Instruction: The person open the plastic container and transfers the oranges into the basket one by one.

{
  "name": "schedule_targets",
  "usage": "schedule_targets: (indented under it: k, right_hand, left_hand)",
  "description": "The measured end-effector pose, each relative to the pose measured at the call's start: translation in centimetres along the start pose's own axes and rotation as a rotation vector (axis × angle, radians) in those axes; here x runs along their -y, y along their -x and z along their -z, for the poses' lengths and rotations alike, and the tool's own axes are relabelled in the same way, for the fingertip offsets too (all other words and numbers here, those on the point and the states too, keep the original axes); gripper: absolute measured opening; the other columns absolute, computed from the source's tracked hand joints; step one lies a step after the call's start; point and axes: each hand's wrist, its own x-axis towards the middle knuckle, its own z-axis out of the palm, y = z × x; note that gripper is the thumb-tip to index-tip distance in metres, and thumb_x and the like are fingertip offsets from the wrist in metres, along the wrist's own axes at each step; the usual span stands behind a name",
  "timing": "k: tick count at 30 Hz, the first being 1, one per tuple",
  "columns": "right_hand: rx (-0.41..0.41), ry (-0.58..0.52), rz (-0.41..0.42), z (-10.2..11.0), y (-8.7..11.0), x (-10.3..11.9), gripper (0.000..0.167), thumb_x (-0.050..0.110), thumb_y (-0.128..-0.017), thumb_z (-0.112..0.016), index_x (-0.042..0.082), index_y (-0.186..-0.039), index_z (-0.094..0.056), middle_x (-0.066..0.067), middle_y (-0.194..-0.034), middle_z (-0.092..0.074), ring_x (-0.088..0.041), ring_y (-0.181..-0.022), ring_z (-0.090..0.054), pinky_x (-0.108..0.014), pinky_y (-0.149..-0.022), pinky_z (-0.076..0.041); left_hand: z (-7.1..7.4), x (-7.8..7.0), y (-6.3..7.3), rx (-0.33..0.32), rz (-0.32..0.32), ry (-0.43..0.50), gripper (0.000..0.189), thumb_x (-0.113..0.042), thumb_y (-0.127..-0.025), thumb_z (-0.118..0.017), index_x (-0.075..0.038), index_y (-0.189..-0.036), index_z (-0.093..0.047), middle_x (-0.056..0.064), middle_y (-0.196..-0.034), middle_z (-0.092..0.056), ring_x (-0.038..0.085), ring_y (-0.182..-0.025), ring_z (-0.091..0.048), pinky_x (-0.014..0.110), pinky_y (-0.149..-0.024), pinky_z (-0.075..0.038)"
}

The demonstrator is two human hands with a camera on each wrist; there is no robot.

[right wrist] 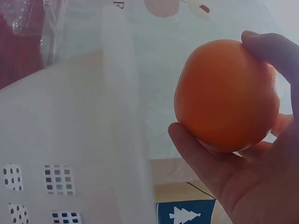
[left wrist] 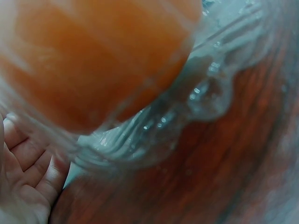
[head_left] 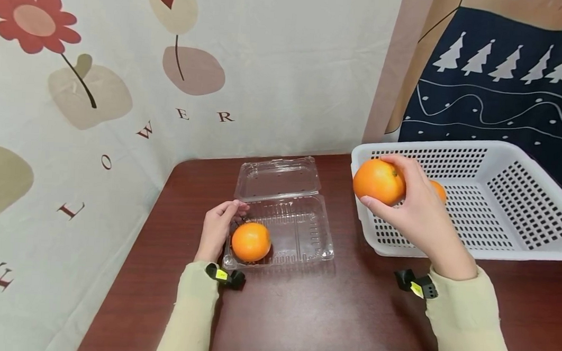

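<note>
One orange (head_left: 377,181) up in the right hand (head_left: 424,215), fingers and thumb gripping its sides, by the left rim of the white basket (head_left: 453,252). Second orange (head_left: 439,191) inside that basket; third orange (head_left: 251,242) in the left part of the clear box (head_left: 315,230), lid laid back on the worktop (head_left: 283,319). Left hand (head_left: 216,228) at the box's left edge, fingers loosely bent; cannot tell if they pinch. Skin looks smooth: best keep a broad grip, clear the rim, and steady the thin plastic lightly.
</note>
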Motion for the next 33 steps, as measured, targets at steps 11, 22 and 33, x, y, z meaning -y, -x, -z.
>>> schedule_targets:
  k: [11,22,33]
  right_hand:
    - [0.047,0.061,0.077,0.1,0.9,-1.0,0.062,0.037,-0.076,-0.069,0.029,-0.131,-0.042,-0.001,-0.127,-0.040,-0.023,-0.104,-0.043,-0.043,-0.074,-0.040]
    - [0.078,0.107,0.078,-0.1,1.6,-1.7,0.063,0.040,-0.077,-0.067,0.031,-0.133,-0.040,-0.004,-0.129,-0.039,-0.026,-0.103,-0.045,-0.046,-0.076,-0.039]
    - [0.117,0.134,0.051,0.0,1.6,-1.9,0.063,0.048,-0.074,-0.066,0.028,-0.129,-0.043,0.001,-0.123,-0.042,-0.021,-0.104,-0.042,-0.042,-0.075,-0.038]
  left_hand:
    - [-0.3,0.2,0.2,0.017,-0.009,0.025,0.037,-0.040,-0.087,-0.054,-0.007,-0.094,-0.067,0.007,-0.093,-0.066,0.021,-0.085,-0.059,0.030,-0.073,-0.049]
    - [0.0,0.4,0.4,0.015,-0.010,0.024,0.034,-0.038,-0.088,-0.053,-0.008,-0.096,-0.067,0.006,-0.094,-0.066,0.021,-0.085,-0.059,0.029,-0.074,-0.049]
    - [0.1,0.2,-0.1,0.016,-0.025,0.024,0.036,-0.040,-0.087,-0.053,-0.008,-0.094,-0.067,0.006,-0.093,-0.066,0.021,-0.084,-0.059,0.030,-0.075,-0.048]
